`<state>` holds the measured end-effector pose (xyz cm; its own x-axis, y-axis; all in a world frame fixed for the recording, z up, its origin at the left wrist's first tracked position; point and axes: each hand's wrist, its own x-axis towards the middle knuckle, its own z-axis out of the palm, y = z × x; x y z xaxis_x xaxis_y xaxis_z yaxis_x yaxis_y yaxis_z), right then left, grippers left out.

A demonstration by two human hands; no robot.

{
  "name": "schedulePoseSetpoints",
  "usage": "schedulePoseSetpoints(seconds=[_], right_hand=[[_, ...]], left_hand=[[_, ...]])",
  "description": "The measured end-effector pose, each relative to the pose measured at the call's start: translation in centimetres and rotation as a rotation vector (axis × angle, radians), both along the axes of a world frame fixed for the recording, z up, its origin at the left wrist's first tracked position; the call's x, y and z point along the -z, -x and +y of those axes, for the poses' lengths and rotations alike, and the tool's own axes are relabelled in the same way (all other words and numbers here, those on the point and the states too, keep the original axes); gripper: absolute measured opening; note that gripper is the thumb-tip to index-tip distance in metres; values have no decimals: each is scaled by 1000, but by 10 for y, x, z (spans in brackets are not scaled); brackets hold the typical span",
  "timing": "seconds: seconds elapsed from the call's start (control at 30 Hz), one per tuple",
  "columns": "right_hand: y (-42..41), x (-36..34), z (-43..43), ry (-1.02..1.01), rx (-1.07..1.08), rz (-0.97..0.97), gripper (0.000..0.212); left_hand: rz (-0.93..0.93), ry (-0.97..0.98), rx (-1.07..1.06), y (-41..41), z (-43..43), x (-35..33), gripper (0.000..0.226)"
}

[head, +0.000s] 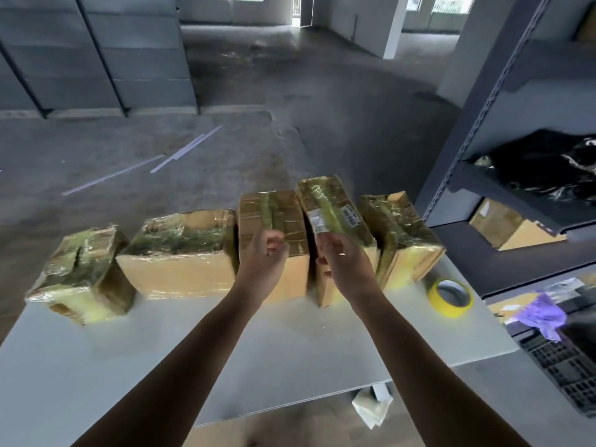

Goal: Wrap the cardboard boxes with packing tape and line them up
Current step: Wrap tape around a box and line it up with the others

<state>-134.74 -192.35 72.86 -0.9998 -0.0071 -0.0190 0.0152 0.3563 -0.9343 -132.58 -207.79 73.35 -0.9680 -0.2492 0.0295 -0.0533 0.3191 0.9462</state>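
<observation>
**Five taped boxes in a row, both hands at the third and fourth**

Your row runs along the far edge of the white desk [258, 350]. Counting from your left:

- first box [80, 269]: heavily taped and set at an angle, standing a little apart from the next.
- second box [180, 253]: long side facing you, top glossy with tape.
- third box [274, 208]: touching the second, with a tape strip down the middle of its top.
- fourth box [335, 204]: stands higher than its neighbours and leans slightly. It has a white label and a barcode sticker on top.
- fifth box [400, 227]: close against the fourth, at the right end of the row.

Your left hand [263, 253] sits at the near top edge of the third box with its fingers curled. Blur hides whether they pinch tape or merely touch, so you cannot tell.

Your right hand [342, 256] is on the near top corner of the fourth box. Its fingers are curled over the top by the white label, and the thumb is down in the gap toward the third box, so it grips the box.

The yellow tape roll [445, 309] lies flat on the desk near its right edge, just beside the fifth box and clear of both hands.

A grey shelf rack [483, 124] stands to your right, with a black crate [567, 366] low beside it. A crumpled wrapper [372, 409] lies on the floor by the desk's near edge.
</observation>
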Motion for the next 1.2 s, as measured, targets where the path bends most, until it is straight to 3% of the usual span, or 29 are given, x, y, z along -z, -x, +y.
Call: schedulePoseSetpoints(seconds=[0.2, 0.37, 0.53, 0.63, 0.7, 0.77, 0.87, 0.97, 1.03, 1.13, 1.2], right_hand=[[22, -6, 7, -57, 42, 54, 19], [43, -19, 15, -117, 56, 87, 28], [63, -14, 19, -166, 130, 46, 27], [70, -9, 25, -107, 128, 84, 14], [76, -4, 34, -123, 141, 106, 2], [85, -1, 44, -153, 169, 107, 16], [98, 1, 59, -168, 185, 112, 35], [110, 3, 80, -168, 170, 79, 28], [118, 5, 97, -153, 152, 55, 21], [129, 7, 125, -219, 88, 74, 10], [136, 11, 144, -323, 63, 130, 8]], left_hand=[[19, 32, 138, 31, 2, -5, 7], [-22, -124, 139, 62, 16, -11, 33], [-12, -1, 176, 88, 27, -6, 53], [-5, 11, 121, 104, 36, -2, 45], [-31, -12, 122, 110, 43, 2, 26], [-23, 2, 167, 114, 51, 5, 8], [24, 15, 193, 119, 64, 1, 24], [-25, -20, 179, 124, 87, -6, 50], [-20, -18, 182, 128, 109, -8, 43], [2, 56, 186, 137, 146, -8, 9], [-23, 85, 198, 143, 169, -6, 11]])
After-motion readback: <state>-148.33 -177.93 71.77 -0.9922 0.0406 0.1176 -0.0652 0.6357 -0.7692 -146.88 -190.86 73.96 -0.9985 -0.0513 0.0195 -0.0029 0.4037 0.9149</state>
